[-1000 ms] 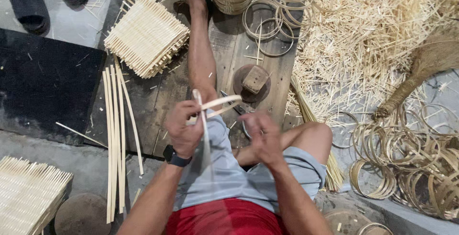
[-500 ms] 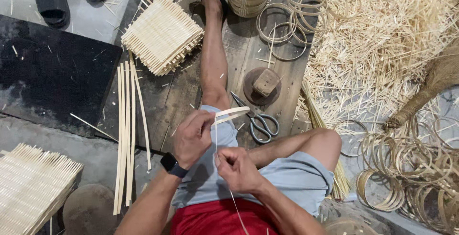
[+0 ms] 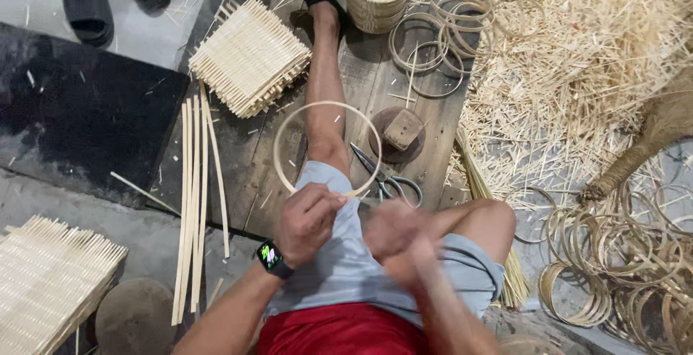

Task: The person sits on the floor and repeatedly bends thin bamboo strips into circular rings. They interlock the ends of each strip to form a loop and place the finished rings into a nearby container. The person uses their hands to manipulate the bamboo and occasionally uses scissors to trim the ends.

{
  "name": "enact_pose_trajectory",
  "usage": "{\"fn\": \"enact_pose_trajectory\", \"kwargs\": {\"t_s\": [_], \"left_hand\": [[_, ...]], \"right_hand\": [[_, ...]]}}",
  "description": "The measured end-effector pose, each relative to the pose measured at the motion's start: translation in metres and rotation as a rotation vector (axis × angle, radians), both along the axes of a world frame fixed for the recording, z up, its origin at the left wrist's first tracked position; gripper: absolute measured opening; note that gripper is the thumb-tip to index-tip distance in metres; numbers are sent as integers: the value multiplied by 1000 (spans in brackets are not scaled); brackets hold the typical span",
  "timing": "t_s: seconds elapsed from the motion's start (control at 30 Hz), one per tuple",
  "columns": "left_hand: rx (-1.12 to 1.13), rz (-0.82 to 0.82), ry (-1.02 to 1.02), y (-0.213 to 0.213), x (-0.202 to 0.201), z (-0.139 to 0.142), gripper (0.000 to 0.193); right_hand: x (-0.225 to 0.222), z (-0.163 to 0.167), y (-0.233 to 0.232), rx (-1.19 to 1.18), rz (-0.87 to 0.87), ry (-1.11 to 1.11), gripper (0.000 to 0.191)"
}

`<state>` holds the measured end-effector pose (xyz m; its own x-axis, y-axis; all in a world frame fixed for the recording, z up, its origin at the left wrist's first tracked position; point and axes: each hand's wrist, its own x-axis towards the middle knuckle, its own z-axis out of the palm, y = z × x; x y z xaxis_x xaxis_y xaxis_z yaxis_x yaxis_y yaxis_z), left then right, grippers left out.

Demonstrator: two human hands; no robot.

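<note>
- The left hand [image 3: 309, 219] pinches a bamboo hoop [image 3: 283, 132] at its lower edge, above the outstretched leg.
- The right hand [image 3: 393, 231], motion-blurred, sits just beside it; its grip cannot be told.
- Scissors [image 3: 386, 180] lie nearby.

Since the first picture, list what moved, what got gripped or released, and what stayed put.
The bamboo strip, earlier a narrow fold, now bows out into a round hoop over the outstretched leg. The left hand still pinches its joined ends; the right hand has dropped toward the lap, blurred. Scissors, woven mats and loose slats are unmoved.
</note>
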<state>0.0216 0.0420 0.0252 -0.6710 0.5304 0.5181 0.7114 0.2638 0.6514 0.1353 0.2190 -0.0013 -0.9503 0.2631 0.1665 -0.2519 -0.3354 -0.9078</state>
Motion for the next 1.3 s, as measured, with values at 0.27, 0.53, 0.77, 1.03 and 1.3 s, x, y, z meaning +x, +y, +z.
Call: {"fn": "enact_pose_trajectory", "kwargs": {"t_s": [0.27, 0.53, 0.77, 1.03, 1.3], "left_hand": [[37, 47, 239, 12, -2, -4, 22], [220, 285, -567, -14, -17, -28, 20], [356, -71, -1540, 23, 7, -27, 22], [160, -46, -1884, 35, 3, -26, 50], [-103, -23, -1784, 63, 21, -50, 76]], "right_hand": [[-2, 72, 2, -111, 280, 428, 4], [21, 82, 106, 203, -416, 196, 13], [-23, 52, 65, 1272, -163, 150, 35], [-25, 32, 42, 1170, -34, 339, 20], [-17, 15, 27, 1302, -41, 148, 24]]}}
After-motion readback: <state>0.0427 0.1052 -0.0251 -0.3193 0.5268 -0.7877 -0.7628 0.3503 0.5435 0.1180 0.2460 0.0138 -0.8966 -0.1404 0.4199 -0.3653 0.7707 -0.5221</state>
